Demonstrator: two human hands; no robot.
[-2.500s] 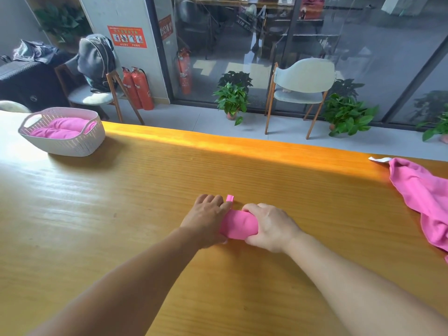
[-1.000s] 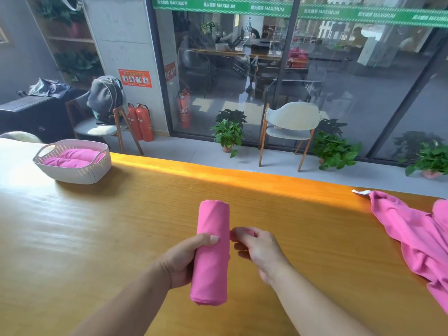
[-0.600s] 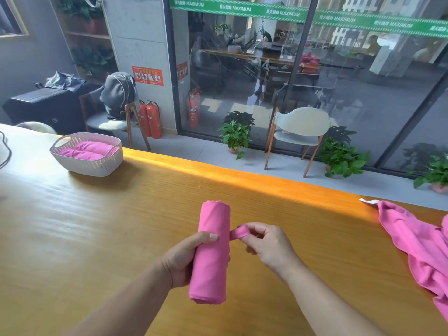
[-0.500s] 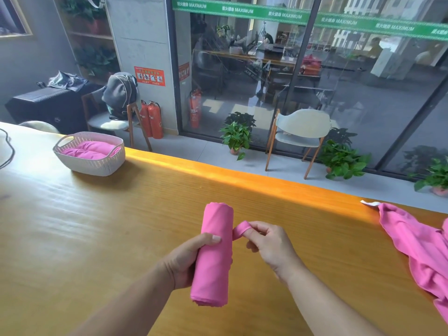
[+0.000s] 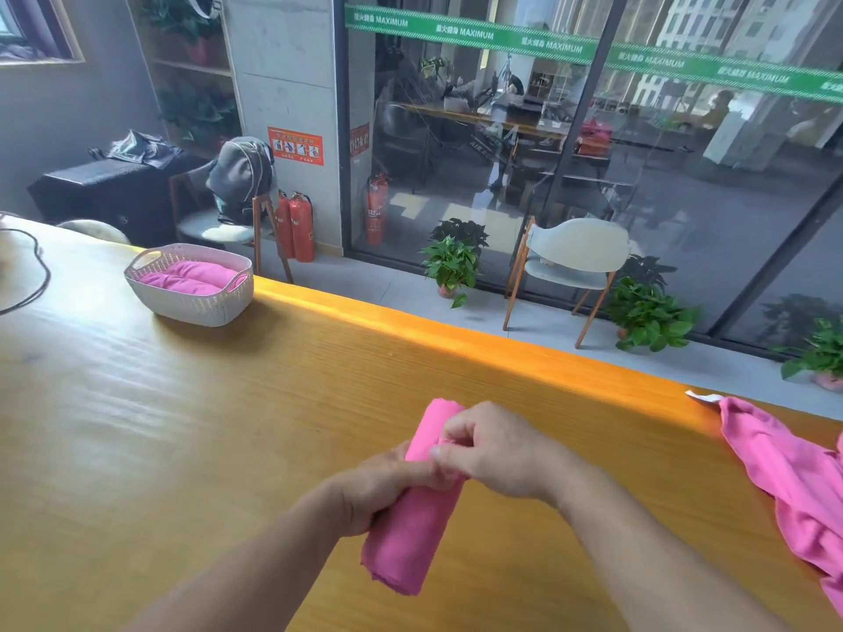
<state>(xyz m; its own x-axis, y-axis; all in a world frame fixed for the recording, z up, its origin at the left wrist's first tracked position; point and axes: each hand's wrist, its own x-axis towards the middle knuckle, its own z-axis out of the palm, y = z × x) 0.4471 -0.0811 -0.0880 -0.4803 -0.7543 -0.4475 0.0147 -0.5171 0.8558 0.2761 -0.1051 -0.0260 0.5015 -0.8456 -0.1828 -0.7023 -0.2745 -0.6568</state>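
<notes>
Fingers of right hand (image 5: 497,453) curled tight, thumb and fingertips (image 5: 449,442) pinched on a small fold of pink cloth at the upper part of rolled pink towel (image 5: 410,540). Directly beneath and touching them, left hand (image 5: 387,488) wrapped round the middle of the roll, thumb across its front, remaining fingers hidden behind the cloth. Roll held tilted, top end leaning away past the right knuckles, lower end free below the left palm, over wooden table (image 5: 182,426); contact with the tabletop not discernible. Well to the right of the fingers, loose pink cloth (image 5: 784,472) crumpled on the table near its far edge, white tag (image 5: 705,396) at the corner nearest the fingers. Far to the left and beyond the fingers, white woven basket (image 5: 196,307) on the table, pink towels (image 5: 191,275) inside. Farther left still, black cable (image 5: 39,275) on the tabletop. Beyond the table's far edge, pale chair (image 5: 575,248) just right of potted plant (image 5: 451,262), both before a glass wall.
</notes>
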